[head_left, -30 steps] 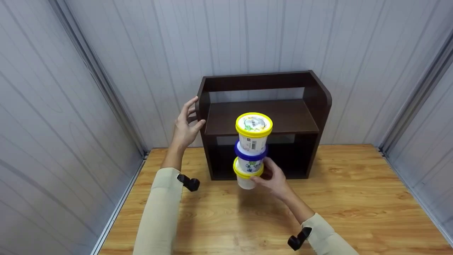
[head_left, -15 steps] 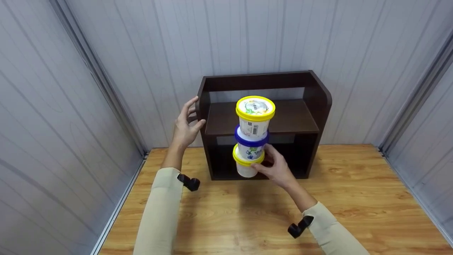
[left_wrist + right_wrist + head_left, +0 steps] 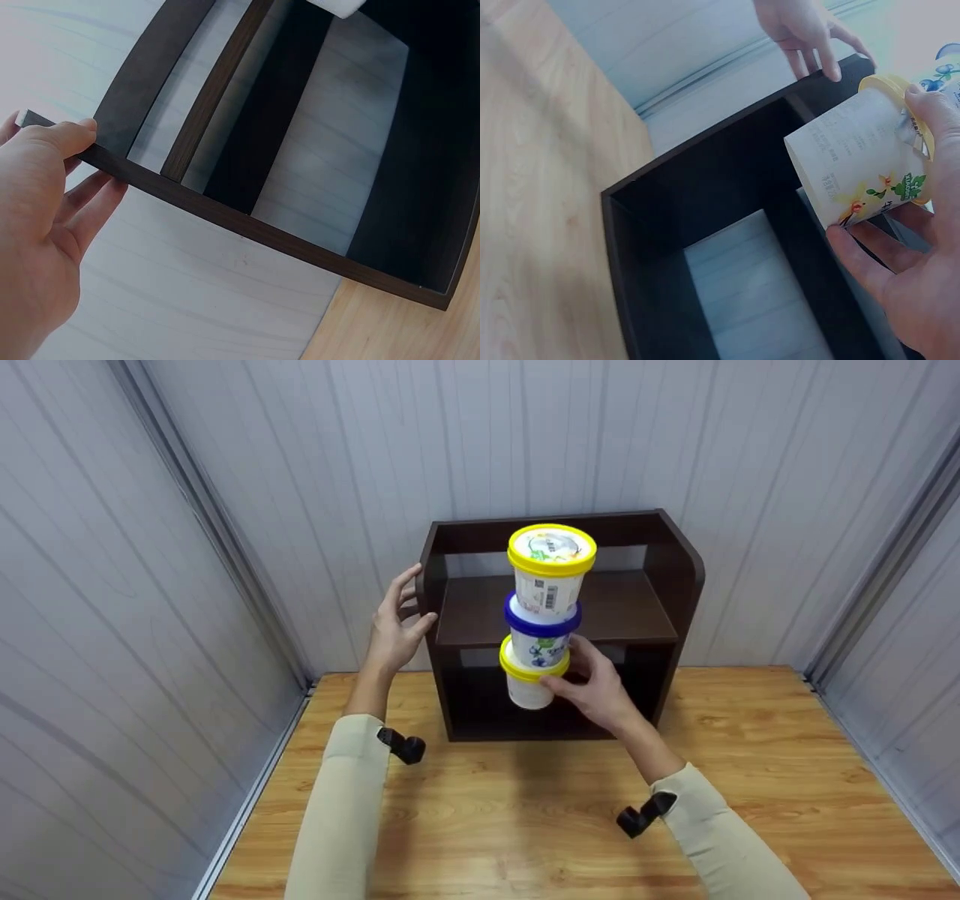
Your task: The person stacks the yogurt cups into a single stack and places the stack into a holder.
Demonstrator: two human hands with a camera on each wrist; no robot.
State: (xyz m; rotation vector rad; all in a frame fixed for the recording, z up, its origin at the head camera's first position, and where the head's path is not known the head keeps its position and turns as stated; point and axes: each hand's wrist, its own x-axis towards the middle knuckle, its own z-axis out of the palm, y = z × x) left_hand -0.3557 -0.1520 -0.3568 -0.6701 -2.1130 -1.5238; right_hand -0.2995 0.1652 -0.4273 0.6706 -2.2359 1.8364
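Three lidded paper tubs stand stacked in the head view: a yellow-lidded tub (image 3: 550, 585) on top, a blue-lidded tub (image 3: 538, 649) in the middle and a yellow-lidded tub (image 3: 529, 694) at the bottom. My right hand (image 3: 598, 686) holds the stack by the bottom tub, thumb near its lid. In the right wrist view, fingers support that tub's printed side (image 3: 847, 154). The stack is in the air in front of a dark brown two-tier shelf (image 3: 559, 607). My left hand (image 3: 394, 634) pinches the shelf's left side panel (image 3: 247, 232) between thumb and fingers.
The shelf stands on a wood-grain surface (image 3: 465, 817), close to the pale panelled back wall (image 3: 375, 450). Similar walls rise on the left (image 3: 112, 607) and right. Its lower compartment (image 3: 480, 697) lies partly behind the tubs.
My right hand has raised the stack of tubs, from below the shelf's base to overlapping its upper tier in the head view. My left hand has stayed on the side panel.
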